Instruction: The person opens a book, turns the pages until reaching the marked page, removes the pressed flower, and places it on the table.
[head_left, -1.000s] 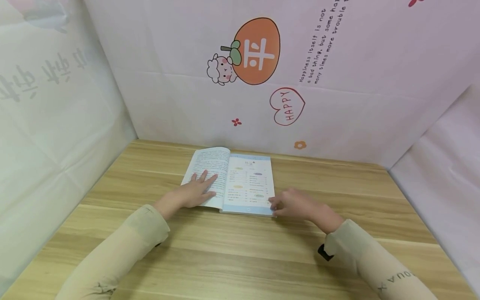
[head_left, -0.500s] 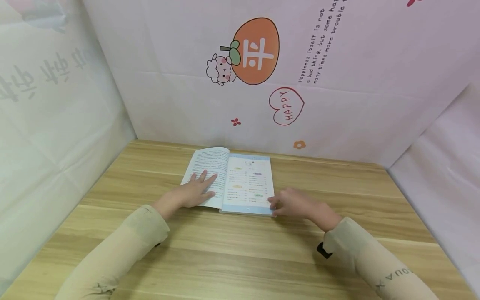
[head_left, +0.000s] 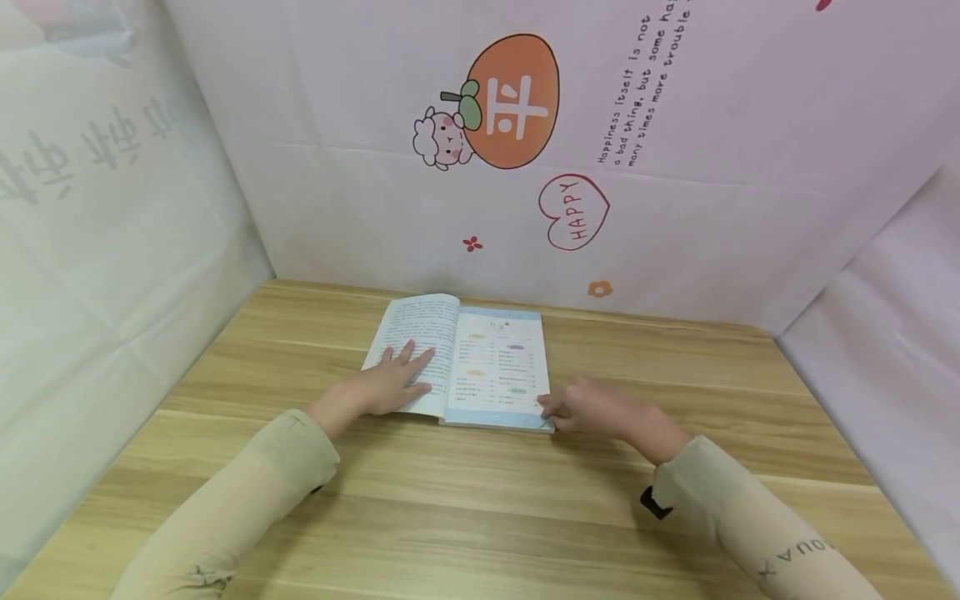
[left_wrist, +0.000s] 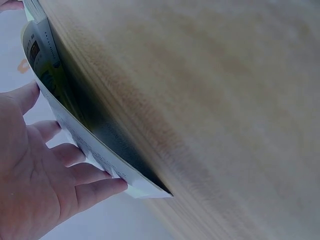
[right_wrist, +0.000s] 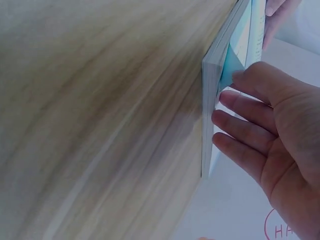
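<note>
From above, your head camera faces forward-down; your closer, tilted wrist views share its open white-paged paper book.

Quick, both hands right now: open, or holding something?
Left hand: open, resting on the left page.
Right hand: closed, pinching the near corner of the right page.

It is a booth-like place, with partly printed white sheets walling a wood-grain table on three sides.
</note>
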